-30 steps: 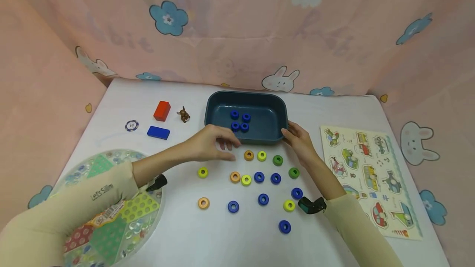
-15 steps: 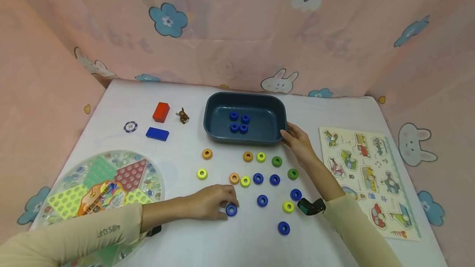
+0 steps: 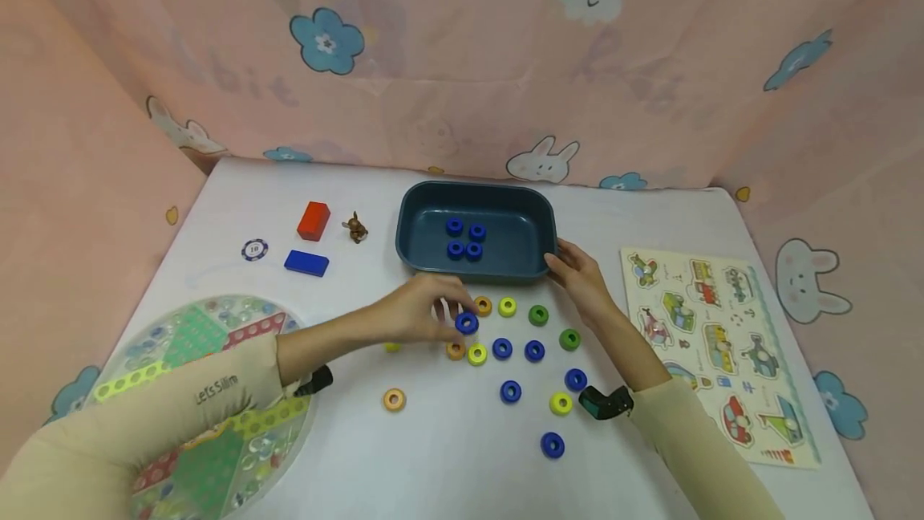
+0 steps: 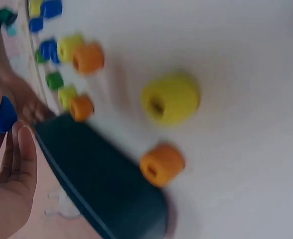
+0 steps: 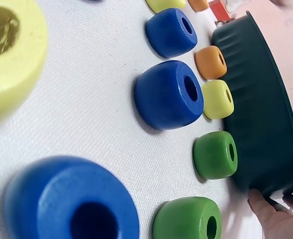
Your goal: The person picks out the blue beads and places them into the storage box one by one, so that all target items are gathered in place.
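In the head view my left hand (image 3: 415, 311) pinches a blue bead (image 3: 466, 322) with a hole through it, held above the table just in front of the dark teal plastic bin (image 3: 512, 223). The left wrist view also has this bead (image 4: 5, 114) between thumb and fingers. Several blue beads (image 3: 455, 249) lie inside the bin. My right hand (image 3: 581, 279) grips the bin's front right corner, thumb at the rim. Around the hands, loose beads are spread on the table: a green bead (image 3: 538, 314), a yellow bead (image 3: 561, 403), an orange bead (image 3: 394, 400) and several blue ones.
At left lie a round marble board (image 3: 216, 456), a poker chip (image 3: 255, 249), a blue block (image 3: 306, 262), a red block (image 3: 314, 221) and a small brown animal figure (image 3: 354, 227). A picture puzzle board (image 3: 722, 351) lies at right. Pink printed cloth hangs behind the table.
My left hand moved from the bin's front to a blue bead nearer me, took it, and lifted it forward toward the bin. My right hand stays at the bin's corner.
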Motion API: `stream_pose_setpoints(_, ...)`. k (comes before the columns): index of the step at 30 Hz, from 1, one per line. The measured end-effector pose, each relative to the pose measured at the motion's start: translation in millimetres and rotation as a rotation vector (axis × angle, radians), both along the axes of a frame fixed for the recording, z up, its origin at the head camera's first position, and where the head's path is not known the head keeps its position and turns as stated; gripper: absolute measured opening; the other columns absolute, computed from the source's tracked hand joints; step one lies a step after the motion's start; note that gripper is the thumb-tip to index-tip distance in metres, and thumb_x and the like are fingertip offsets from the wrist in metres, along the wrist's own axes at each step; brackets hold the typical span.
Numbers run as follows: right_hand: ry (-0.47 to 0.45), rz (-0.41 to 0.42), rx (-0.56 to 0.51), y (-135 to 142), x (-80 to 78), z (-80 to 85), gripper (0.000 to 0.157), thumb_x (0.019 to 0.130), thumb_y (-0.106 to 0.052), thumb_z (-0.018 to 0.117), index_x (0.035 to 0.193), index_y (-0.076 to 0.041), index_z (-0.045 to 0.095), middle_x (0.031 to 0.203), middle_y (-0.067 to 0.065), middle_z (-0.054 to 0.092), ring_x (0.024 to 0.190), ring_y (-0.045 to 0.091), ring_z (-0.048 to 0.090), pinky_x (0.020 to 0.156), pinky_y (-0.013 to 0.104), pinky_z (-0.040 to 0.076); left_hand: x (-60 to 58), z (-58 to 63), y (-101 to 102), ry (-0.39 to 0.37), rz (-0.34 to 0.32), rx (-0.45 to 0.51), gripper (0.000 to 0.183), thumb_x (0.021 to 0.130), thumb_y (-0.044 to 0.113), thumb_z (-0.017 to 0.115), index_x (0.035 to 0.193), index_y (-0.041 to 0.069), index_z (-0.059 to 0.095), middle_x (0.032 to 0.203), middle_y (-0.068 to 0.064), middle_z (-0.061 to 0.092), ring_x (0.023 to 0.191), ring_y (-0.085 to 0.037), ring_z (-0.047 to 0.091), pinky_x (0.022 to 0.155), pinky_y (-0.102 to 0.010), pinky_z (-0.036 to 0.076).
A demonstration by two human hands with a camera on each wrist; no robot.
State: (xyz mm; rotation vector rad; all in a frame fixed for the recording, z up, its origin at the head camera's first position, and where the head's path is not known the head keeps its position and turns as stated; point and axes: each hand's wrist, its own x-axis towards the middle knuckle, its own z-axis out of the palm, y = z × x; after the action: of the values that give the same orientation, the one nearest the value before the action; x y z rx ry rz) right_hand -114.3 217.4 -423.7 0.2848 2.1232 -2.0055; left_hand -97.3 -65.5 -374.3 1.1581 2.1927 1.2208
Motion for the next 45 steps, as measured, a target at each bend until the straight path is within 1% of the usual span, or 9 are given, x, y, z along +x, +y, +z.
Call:
stream_pose_setpoints(5,-0.011,0.002,-0.004,1,0.4,0.3,0.052,0.096,-0.014,0.05,0.143,-0.002,0.03,0.142,0.017,0.036,0.124,0.027,0.043,0.094,0.028,0.042,-43.0,22.0,7,0.037,0.106,-0.02,0.034,0.07,0.01,0.081,0.102,0.008,0.07,0.085,0.001,0.06,0.073,-0.015,0.057,0.062,-0.026,0.05)
stream_pose_setpoints(9,-0.027,0.003,0.0,2,3.3,-0.8,0.051,0.097,-0.014,0.049,0.143,-0.002,0.03,0.142,0.017,0.035,0.124,0.027,0.042,0.095,0.029,0.041,-74.4,27.9,15,0.07,0.155,-0.075,0.034,0.071,0.011,0.08,0.103,0.006,0.069,0.087,0.0,0.062,0.074,-0.014,0.057,0.064,-0.027,0.049)
stream_pose_setpoints(15,-0.002,0.015,-0.012,2,2.4,-0.7,0.051,0.097,-0.014,0.049,0.143,-0.002,0.03,0.142,0.018,0.035,0.124,0.027,0.042,0.096,0.03,0.04,-114.6,19.3,25,0.081,0.2,-0.163,0.034,0.07,0.007,0.081,0.102,0.002,0.069,0.094,-0.003,0.066,0.077,-0.015,0.058,0.074,-0.029,0.047)
stream_pose_setpoints(19,0.011,0.019,-0.015,0,2.2,-2.3,0.051,0.097,-0.015,0.049,0.142,-0.001,0.03,0.141,0.018,0.036,0.125,0.027,0.041,0.096,0.031,0.04,-124.9,7.0,27,0.039,0.212,-0.229,0.036,0.069,0.004,0.081,0.103,-0.001,0.068,0.093,-0.009,0.065,0.08,-0.02,0.058,0.072,-0.029,0.049)
stream_pose_setpoints(25,0.007,0.016,0.004,0,2.4,-1.0,0.05,0.097,-0.014,0.049,0.142,-0.002,0.031,0.141,0.016,0.037,0.124,0.026,0.042,0.095,0.029,0.041,-127.4,0.0,27,0.036,0.204,-0.286,0.045,0.071,0.007,0.08,0.111,-0.003,0.063,0.109,-0.013,0.062,0.095,-0.025,0.056,0.081,-0.03,0.047)
stream_pose_setpoints(30,0.006,0.013,0.02,1,0.9,1.0,0.05,0.097,-0.015,0.049,0.142,-0.003,0.031,0.141,0.016,0.036,0.124,0.025,0.042,0.095,0.029,0.041,-125.4,9.6,28,0.064,0.188,-0.251,0.044,0.072,0.009,0.08,0.111,-0.001,0.063,0.11,-0.014,0.062,0.098,-0.026,0.056,0.082,-0.032,0.046)
stream_pose_setpoints(33,0.011,0.01,0.023,0,0.0,1.3,0.05,0.097,-0.015,0.048,0.142,-0.002,0.03,0.141,0.017,0.036,0.124,0.025,0.042,0.095,0.03,0.041,-118.9,14.3,26,0.065,0.188,-0.228,0.042,0.072,0.01,0.08,0.11,0.001,0.065,0.109,-0.011,0.063,0.096,-0.025,0.057,0.08,-0.031,0.047)
stream_pose_setpoints(37,0.016,0.017,0.022,0,-1.5,1.9,0.05,0.097,-0.014,0.048,0.142,-0.002,0.03,0.141,0.017,0.036,0.124,0.026,0.042,0.095,0.031,0.041,-100.5,17.6,23,0.072,0.157,-0.182,0.038,0.073,0.012,0.08,0.108,0.004,0.066,0.106,-0.008,0.063,0.09,-0.021,0.058,0.074,-0.027,0.049)
stream_pose_setpoints(45,-0.004,0.007,0.026,0,-1.3,1.6,0.051,0.097,-0.014,0.049,0.142,-0.002,0.03,0.141,0.016,0.037,0.123,0.026,0.043,0.094,0.028,0.042,-45.1,11.2,31,0.071,-0.027,-0.077,0.029,0.074,0.01,0.078,0.101,0.004,0.069,0.096,-0.005,0.065,0.084,-0.022,0.06,0.071,-0.026,0.05)
